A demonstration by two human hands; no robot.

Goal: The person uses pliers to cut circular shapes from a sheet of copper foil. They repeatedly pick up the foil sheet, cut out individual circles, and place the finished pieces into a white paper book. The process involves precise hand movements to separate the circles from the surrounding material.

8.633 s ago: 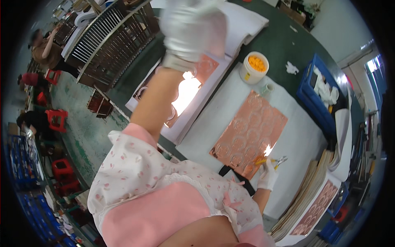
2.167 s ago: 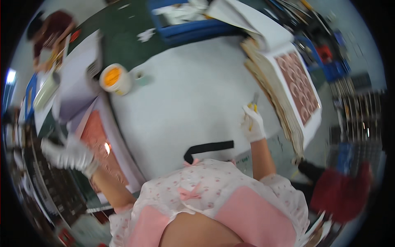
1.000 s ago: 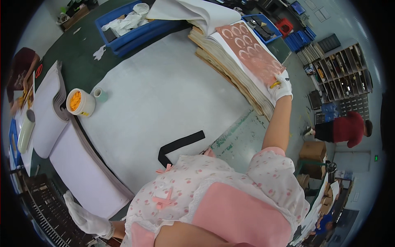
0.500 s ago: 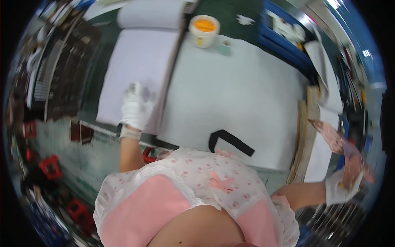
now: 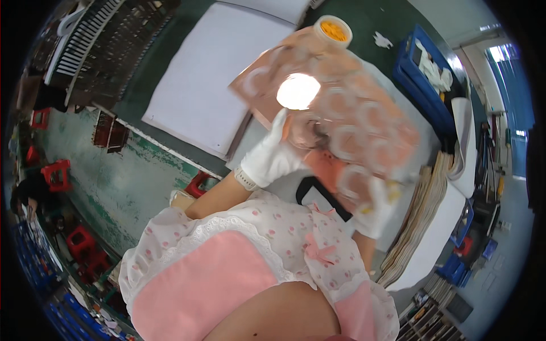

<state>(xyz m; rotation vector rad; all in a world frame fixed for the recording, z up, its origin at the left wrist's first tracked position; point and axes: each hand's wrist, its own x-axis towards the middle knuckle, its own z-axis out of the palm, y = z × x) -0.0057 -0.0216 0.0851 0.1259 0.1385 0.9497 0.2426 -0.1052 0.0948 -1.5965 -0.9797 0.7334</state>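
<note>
A thin, shiny copper-pink sheet (image 5: 364,94) with rows of pale rings is spread above the work table, tilted and smeared by motion. My left hand (image 5: 270,159), in a white glove, grips its near left edge, thumb on top and the other fingers mostly hidden beneath. At the near right corner, my gloved right hand (image 5: 375,210) is closed on the same sheet, its fingers blurred. A bright glare covers part of the sheet. Below it lies a whitish mat (image 5: 406,108) with a bent black strip (image 5: 339,207) at its near edge, close to me.
A stack of white paper (image 5: 210,79) lies at left. Beyond the sheet stands a white tub (image 5: 334,32) with orange contents. A blue bin (image 5: 412,79) with white cloths is at far right, a thick pile of sheets (image 5: 418,219) nearer. Red stools (image 5: 57,175) stand on the floor.
My right hand has swung in from the far right with the sheet, which is now spread out. My left hand has left the white paper and taken hold of the sheet. The view has turned.
</note>
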